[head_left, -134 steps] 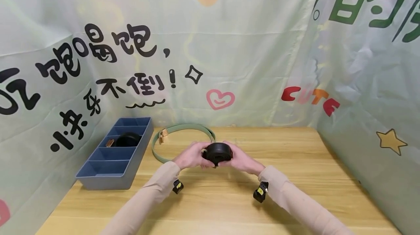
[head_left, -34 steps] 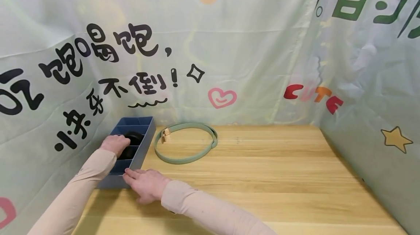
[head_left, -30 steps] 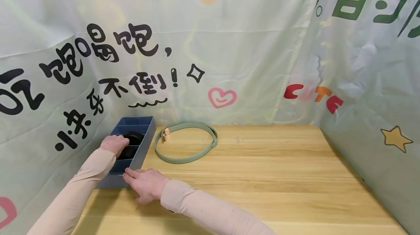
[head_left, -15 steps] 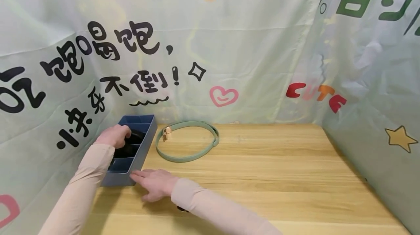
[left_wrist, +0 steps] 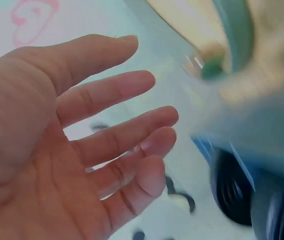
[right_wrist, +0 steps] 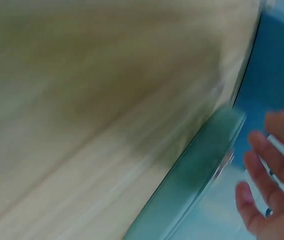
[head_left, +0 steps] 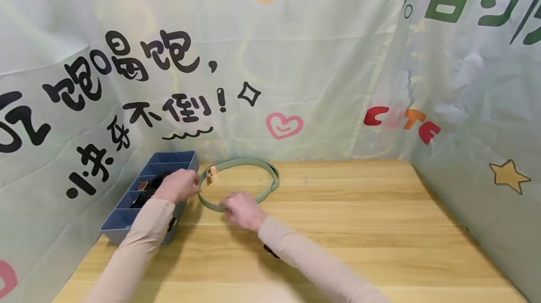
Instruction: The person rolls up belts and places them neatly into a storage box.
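Note:
A light green belt (head_left: 275, 182) with a gold-coloured buckle (head_left: 212, 171) lies in a wide loop on the table. My left hand (head_left: 179, 185) is above the right wall of the blue divided box (head_left: 172, 157), near the belt's left side. Its fingers are spread and empty in the left wrist view. At the front of the loop is my right hand (head_left: 244, 210), its fingers loosely bent beside the green belt (right_wrist: 187, 185) in the right wrist view. Two coiled black belts, one of them here (left_wrist: 232, 192), sit in neighbouring box compartments, partly hidden by my left arm.
The wooden table (head_left: 359, 228) runs up to a printed cloth (head_left: 329, 82) at the back and on both sides. The box stands at the left, close to the cloth. Its front compartment (head_left: 120, 218) and rear ones show bare blue bottoms.
My left hand has come out of the box and moved right towards the green belt. The right hand has left the box's front corner and moved right and back to the loop.

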A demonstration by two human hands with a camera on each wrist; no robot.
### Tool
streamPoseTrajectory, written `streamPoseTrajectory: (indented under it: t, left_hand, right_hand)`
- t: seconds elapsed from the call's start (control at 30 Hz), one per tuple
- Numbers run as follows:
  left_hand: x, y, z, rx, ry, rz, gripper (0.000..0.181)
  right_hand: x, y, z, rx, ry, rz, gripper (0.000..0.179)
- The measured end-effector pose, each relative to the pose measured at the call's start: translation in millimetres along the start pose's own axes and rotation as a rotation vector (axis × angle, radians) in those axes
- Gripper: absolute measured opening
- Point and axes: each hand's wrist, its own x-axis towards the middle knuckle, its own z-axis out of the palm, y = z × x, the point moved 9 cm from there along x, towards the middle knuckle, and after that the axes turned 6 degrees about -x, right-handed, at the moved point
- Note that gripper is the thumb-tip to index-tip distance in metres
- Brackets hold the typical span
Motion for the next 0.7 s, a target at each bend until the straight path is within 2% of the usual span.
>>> streamPoseTrajectory:
  t: [0.07, 0.13, 0.2, 0.3, 0.4, 0.43, 0.5, 0.57, 0.7]
  left_hand:
    - [1.5, 16.0, 10.9, -0.022, -0.038, 0.014, 0.013]
    - [1.4, 33.0, 24.3, -0.054, -0.096, 0.034, 0.019]
    - [0.9, 48.9, 38.9, -0.084, -0.146, 0.053, 0.024]
    - [2.8, 69.4, 57.1, -0.106, -0.171, 0.067, 0.026]
    - [6.2, 83.7, 71.5, -0.097, -0.158, 0.063, 0.014]
    - [6.9, 87.5, 75.2, -0.090, -0.153, 0.066, 0.014]
    - [8.2, 93.9, 82.1, -0.081, -0.145, 0.073, 0.027]
    - [9.0, 100.7, 86.5, -0.082, -0.129, 0.100, 0.035]
    - [10.5, 112.2, 90.7, -0.107, -0.100, 0.170, 0.034]
  right_hand:
    - [-7.1, 26.7, -2.5, -0.009, 0.010, 0.101, 0.023]
    - [-15.7, 50.9, -1.7, -0.033, -0.014, 0.184, 0.026]
    - [-25.5, 71.7, 3.5, -0.056, -0.074, 0.248, 0.032]
    - [-40.5, 96.9, 11.6, -0.037, -0.186, 0.307, 0.040]
    - [-54.6, 114.7, 18.9, 0.007, -0.278, 0.328, 0.045]
    - [-58.2, 118.8, 20.8, 0.015, -0.301, 0.327, 0.046]
    - [-64.2, 125.8, 26.0, 0.006, -0.319, 0.297, 0.046]
    - [-68.2, 128.5, 24.0, 0.010, -0.316, 0.276, 0.044]
    - [-70.7, 129.8, 13.2, 0.035, -0.255, 0.250, 0.027]
